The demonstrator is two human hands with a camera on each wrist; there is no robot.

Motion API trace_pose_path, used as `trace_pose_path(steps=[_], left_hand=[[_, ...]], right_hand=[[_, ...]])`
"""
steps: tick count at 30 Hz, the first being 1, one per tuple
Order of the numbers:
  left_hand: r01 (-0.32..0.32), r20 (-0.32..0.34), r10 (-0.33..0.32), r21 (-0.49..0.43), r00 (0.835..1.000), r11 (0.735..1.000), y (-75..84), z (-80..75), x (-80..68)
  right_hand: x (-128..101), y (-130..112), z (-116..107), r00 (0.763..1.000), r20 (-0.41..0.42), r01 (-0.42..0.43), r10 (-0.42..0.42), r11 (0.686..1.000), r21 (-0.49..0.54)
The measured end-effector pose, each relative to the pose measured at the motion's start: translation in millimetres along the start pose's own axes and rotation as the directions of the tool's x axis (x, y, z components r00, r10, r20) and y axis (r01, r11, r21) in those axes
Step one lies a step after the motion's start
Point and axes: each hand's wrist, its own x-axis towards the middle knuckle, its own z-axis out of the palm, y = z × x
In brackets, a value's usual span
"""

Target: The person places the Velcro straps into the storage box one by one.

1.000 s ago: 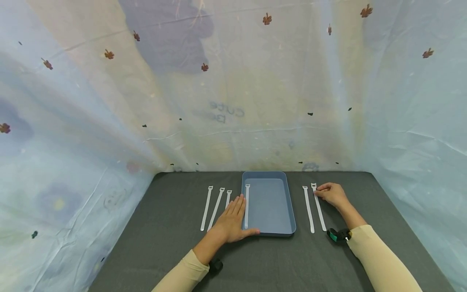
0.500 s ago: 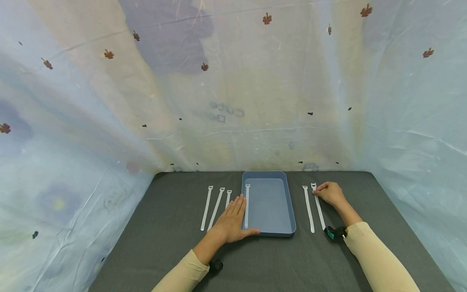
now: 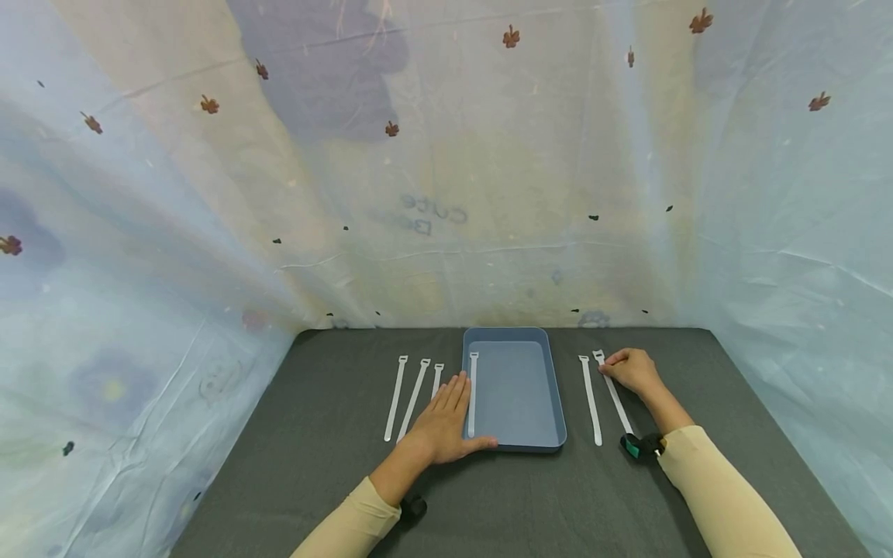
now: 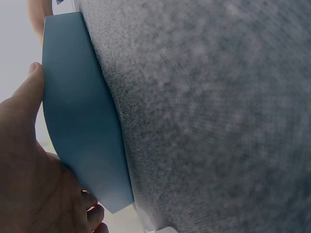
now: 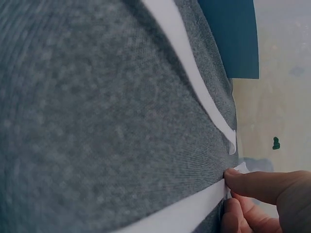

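My left hand (image 3: 438, 430) rests on the near left corner of a shallow blue-grey tray (image 3: 519, 395), fingers straight along its left side and thumb along the front rim. The left wrist view shows the thumb against the tray's outer wall (image 4: 82, 107). One white cable tie (image 3: 472, 399) with a slotted head lies lengthwise inside the tray, by its left wall. To the right of the tray, my right hand (image 3: 633, 373) pinches another white tie (image 3: 617, 403) just below its slotted head, between thumb and fingers. This pinched tie (image 5: 180, 213) slants across the right wrist view.
A further white tie (image 3: 591, 403) lies between the tray and my right hand. Left of the tray are three more ties (image 3: 395, 399), one partly hidden by my left hand. Dark grey cloth (image 3: 530, 504) covers the table, and a patterned curtain (image 3: 502, 271) stands behind it.
The fingers of my right hand have moved slightly left onto the tie. Its tail has swung to the right, toward my wrist. My left hand and the tray stay in place.
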Motion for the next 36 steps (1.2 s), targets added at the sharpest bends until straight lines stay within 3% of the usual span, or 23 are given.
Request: trace_pose_path(steps=[7, 20, 36], left_hand=[[0.007, 0.026, -0.007, 0.001, 1.000, 1.000, 3.9, -8.2, -1.8], [0.017, 0.028, -0.018, 0.013, 0.999, 1.000, 3.6, -7.8, -2.2], [0.012, 0.026, -0.012, 0.007, 1.000, 1.000, 1.0, -3.1, -0.8]], right_hand=[[-3.3, 1.0, -2.1, 1.000, 0.006, -0.005, 0.005, 0.999, 0.038], [-7.9, 2.4, -2.7, 1.000, -0.003, -0.004, 0.004, 0.994, 0.106], [-13.8, 2.5, -5.2, 0.997, -0.012, 0.071, -0.070, 0.984, 0.165]])
